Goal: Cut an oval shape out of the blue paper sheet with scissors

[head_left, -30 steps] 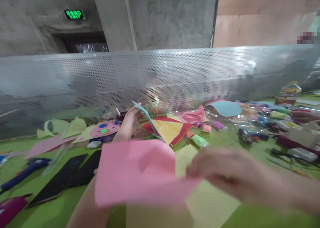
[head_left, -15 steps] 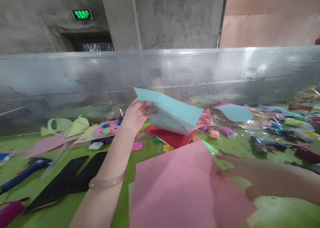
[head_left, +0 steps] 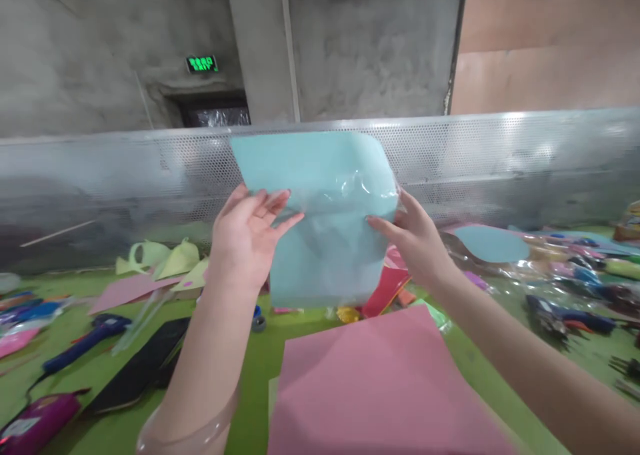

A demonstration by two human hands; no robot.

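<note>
As pink paper [head_left: 373,388] lies below, both hands [head_left: 243,238] [head_left: 421,243] hold blue paper [head_left: 327,252].

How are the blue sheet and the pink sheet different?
The blue sheet is pale blue; the pink sheet is pink. The left hand and right hand hold the blue sheet up, while the pink sheet lies lower, untouched. Both look thin and plain.
</note>
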